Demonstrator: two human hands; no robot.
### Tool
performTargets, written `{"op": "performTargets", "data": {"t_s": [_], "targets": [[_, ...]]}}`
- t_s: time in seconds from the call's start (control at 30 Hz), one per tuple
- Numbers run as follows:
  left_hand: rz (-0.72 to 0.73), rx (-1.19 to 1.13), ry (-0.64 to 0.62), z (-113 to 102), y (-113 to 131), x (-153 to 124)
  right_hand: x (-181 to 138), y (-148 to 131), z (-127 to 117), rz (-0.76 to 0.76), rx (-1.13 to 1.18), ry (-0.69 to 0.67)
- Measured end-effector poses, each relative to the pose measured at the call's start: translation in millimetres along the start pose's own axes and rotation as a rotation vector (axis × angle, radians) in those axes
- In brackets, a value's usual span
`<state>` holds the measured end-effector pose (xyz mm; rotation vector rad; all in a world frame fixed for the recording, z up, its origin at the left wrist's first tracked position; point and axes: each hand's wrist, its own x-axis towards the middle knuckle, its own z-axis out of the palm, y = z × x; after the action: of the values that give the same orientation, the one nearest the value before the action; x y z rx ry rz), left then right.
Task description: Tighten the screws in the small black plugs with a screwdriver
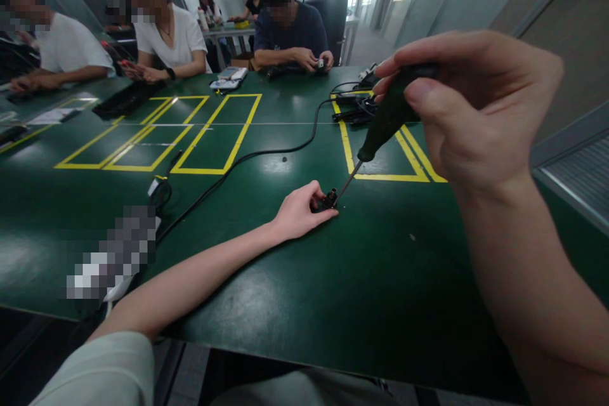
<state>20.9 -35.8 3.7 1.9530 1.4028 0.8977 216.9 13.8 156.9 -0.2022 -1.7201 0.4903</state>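
Observation:
My right hand [476,95] is closed around the dark handle of a screwdriver [387,117], held at a slant. Its thin metal shaft runs down and to the left, and the tip meets a small black part [329,200] with a short upright tube. I cannot tell exactly what that part is, nor whether the tip sits in a screw. My left hand [302,210] rests on the green table, its thumb and fingers pinching the small black part from the left and holding it against the tabletop.
A black cable [266,151] crosses the green table [266,292]. Yellow tape [200,171] marks rectangles on it. Black cabled parts [354,111] lie behind the screwdriver. A blurred power strip [114,254] is at left. A person [290,32] works opposite, others [171,38] at far left.

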Motion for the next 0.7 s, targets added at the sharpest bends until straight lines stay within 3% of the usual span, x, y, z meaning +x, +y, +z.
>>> {"op": "performTargets", "data": {"t_s": [0.27, 0.57, 0.7], "targets": [[0.001, -0.005, 0.003, -0.4, 0.2, -1.1, 0.6, -5.3, 1.2, 0.018, 0.090, -0.022], [-0.001, -0.008, 0.000, -0.6, 0.4, -0.5, 2.7, 1.3, -2.2, -0.051, 0.015, -0.043], [-0.009, -0.008, -0.003, 0.0, 0.4, -0.3, 1.6, 0.5, -0.2, 0.023, 0.086, -0.035]]}}
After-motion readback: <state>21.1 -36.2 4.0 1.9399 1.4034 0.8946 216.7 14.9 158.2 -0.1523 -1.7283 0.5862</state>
